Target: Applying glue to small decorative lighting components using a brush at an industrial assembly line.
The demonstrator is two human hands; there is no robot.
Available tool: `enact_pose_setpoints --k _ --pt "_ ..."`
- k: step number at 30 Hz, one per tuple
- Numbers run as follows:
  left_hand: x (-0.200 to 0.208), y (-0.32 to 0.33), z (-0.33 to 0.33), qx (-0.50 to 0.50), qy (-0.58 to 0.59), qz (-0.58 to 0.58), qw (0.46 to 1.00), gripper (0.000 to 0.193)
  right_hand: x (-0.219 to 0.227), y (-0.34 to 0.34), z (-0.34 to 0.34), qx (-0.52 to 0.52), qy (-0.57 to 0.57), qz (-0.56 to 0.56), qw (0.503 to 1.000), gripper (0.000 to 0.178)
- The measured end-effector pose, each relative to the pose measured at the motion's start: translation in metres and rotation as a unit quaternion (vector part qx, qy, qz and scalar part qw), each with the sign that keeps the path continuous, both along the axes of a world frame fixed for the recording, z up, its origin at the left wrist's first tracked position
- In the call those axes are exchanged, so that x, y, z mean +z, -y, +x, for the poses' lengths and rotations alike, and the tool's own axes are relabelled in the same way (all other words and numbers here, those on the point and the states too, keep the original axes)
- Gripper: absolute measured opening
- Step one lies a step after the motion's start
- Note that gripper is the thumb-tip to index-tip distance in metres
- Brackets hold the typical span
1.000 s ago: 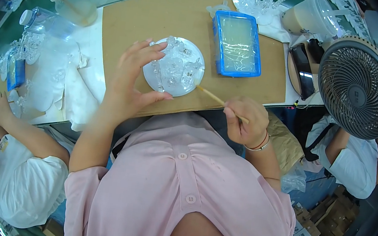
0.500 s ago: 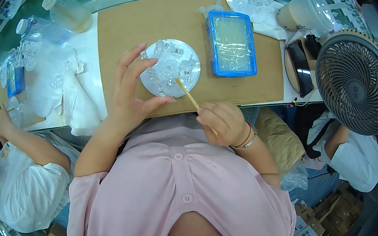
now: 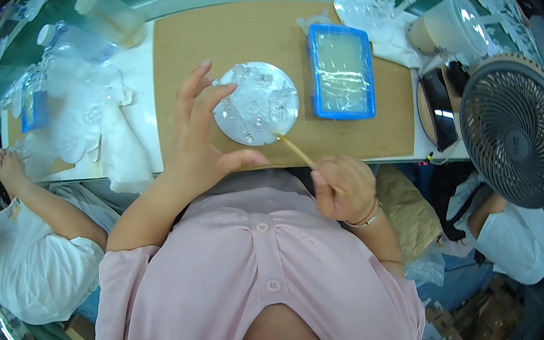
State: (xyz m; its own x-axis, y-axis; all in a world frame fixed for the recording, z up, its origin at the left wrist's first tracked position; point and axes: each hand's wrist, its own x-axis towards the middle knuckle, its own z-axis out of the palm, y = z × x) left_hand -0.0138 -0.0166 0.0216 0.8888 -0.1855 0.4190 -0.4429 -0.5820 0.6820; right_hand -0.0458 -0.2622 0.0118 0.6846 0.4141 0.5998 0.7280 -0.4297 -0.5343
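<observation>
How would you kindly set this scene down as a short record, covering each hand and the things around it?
Left hand: left hand open, curved around the disc's left side; contact unclear
Right hand: right hand holds a thin stick, tip at the disc's near right edge
Workpiece: round disc bearing clear pieces
Surface: brown board
Right of disc: blue-rimmed case, then a dark fan
Far left: two bottles, white cloth
Nearby: co-worker in a white top, at left
</observation>
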Motion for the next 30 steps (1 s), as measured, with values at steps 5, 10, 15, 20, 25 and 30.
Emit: enact_pose_setpoints --k 5,10,15,20,25,30 --pt "0.016 -0.037 0.057 -0.019 0.034 0.019 0.999 0.075 0.018 0.034 -0.016 -0.052 -0.071 0.156 0.984 0.004" --pt "0.006 -0.035 0.181 0.187 0.019 -0.123 0.974 0.056 0.018 0.045 -0.013 -0.066 -0.03 0.273 0.959 0.019" --pt "-0.02 -0.072 0.3 0.297 0.125 0.018 0.947 0.063 0.02 0.057 -0.013 -0.097 0.024 0.295 0.95 0.025" --pt "-0.003 -0.064 0.311 0.295 0.122 -0.006 0.948 0.053 0.018 0.069 -0.018 -0.147 -0.028 0.35 0.925 0.024" --pt "0.025 -0.047 0.256 0.053 -0.078 -0.081 0.992 0.04 0.022 0.07 -0.004 -0.189 -0.058 0.308 0.931 0.02" --pt "0.048 -0.012 0.115 -0.145 -0.151 -0.03 0.977 0.023 0.027 0.073 0.002 -0.173 -0.078 0.226 0.955 0.016"
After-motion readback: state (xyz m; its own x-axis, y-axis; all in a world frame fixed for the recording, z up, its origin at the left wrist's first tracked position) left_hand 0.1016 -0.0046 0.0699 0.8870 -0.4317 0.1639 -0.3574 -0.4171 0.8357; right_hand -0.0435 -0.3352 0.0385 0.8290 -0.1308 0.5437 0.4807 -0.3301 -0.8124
